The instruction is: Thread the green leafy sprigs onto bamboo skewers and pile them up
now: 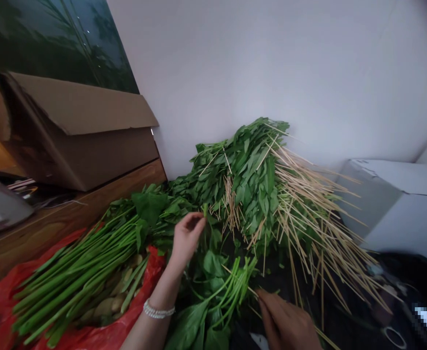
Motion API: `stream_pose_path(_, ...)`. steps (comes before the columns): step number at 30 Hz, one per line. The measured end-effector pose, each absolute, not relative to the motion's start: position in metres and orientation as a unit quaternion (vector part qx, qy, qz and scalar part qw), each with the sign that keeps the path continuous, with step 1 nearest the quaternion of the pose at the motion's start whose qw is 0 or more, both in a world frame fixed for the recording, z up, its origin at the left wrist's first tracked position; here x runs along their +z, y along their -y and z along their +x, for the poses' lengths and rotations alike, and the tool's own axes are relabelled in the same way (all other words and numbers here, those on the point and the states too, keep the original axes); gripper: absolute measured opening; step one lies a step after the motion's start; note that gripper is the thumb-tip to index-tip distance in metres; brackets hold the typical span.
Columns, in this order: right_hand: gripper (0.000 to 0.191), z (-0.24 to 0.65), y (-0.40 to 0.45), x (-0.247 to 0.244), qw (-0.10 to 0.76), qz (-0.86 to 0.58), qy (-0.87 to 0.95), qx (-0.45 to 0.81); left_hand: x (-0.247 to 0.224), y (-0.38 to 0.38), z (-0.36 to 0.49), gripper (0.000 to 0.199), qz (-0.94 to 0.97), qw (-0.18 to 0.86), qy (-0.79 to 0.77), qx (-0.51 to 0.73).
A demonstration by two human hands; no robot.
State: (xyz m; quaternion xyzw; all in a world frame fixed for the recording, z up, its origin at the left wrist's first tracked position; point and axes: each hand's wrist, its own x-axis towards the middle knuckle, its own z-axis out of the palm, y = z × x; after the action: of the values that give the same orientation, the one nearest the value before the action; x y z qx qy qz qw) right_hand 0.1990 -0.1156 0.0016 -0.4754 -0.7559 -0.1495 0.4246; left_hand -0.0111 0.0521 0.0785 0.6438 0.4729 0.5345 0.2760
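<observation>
My left hand point(189, 236), with a beaded bracelet point(158, 311) at the wrist, pinches a leafy green stem point(205, 211) by its cut end, the leaves hanging below. Lower right, my right hand point(288, 321) is closed on a thin wooden skewer point(252, 291). A bunch of cut green stems point(237, 282) sits along that skewer, its pale tip showing past them on the left. Broad leaves point(191, 323) of the bunch droop between my two forearms. The right fingertips are partly hidden behind the hand.
A heap of skewered greens point(250, 165) leans by the white wall, many bare skewers point(326, 218) sticking out rightward. Long-stemmed greens point(85, 272) lie on a red plastic bag point(133, 318) at left. A cardboard box point(85, 146) and a white box point(399, 204) flank the heap.
</observation>
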Motion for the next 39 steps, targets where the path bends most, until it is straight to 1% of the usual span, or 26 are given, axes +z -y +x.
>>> stream_pose_path(2,0.024,0.199,0.115,0.002,0.421,-0.479,0.758,-0.138,0.100,-0.048,-0.017,0.017,0.554,0.343,-0.382,0.656)
stream_pose_path(3,0.024,0.199,0.115,0.001,0.420,-0.480,0.759,-0.133,0.110,-0.046,-0.020,0.017,0.515,0.372,-0.343,0.692)
stream_pose_path(5,0.023,0.199,0.115,0.000,0.419,-0.481,0.760,-0.125,0.122,-0.042,-0.024,0.017,0.458,0.425,-0.292,0.725)
stream_pose_path(6,0.023,0.199,0.115,-0.001,0.420,-0.481,0.759,-0.125,0.123,-0.040,-0.024,0.017,0.448,0.448,-0.286,0.719)
stream_pose_path(8,0.023,0.199,0.115,-0.001,0.422,-0.483,0.756,-0.130,0.114,-0.035,-0.021,0.020,0.472,0.503,-0.313,0.652)
stream_pose_path(12,0.025,0.202,0.117,0.000,0.404,-0.482,0.766,-0.134,0.073,-0.023,-0.006,0.028,0.509,0.627,-0.382,0.450)
stream_pose_path(15,0.027,0.204,0.118,0.000,0.387,-0.505,0.761,-0.128,0.051,-0.016,0.002,0.031,0.495,0.681,-0.389,0.373)
stream_pose_path(17,0.029,0.204,0.118,0.000,0.379,-0.521,0.755,-0.123,0.047,-0.014,0.002,0.030,0.505,0.691,-0.377,0.354)
stream_pose_path(24,0.033,0.202,0.118,0.003,0.375,-0.546,0.741,-0.109,0.046,-0.018,-0.006,0.022,0.534,0.688,-0.352,0.344)
stream_pose_path(39,0.034,0.202,0.118,0.004,0.368,-0.549,0.743,-0.107,0.053,-0.012,-0.002,0.027,0.540,0.676,-0.370,0.338)
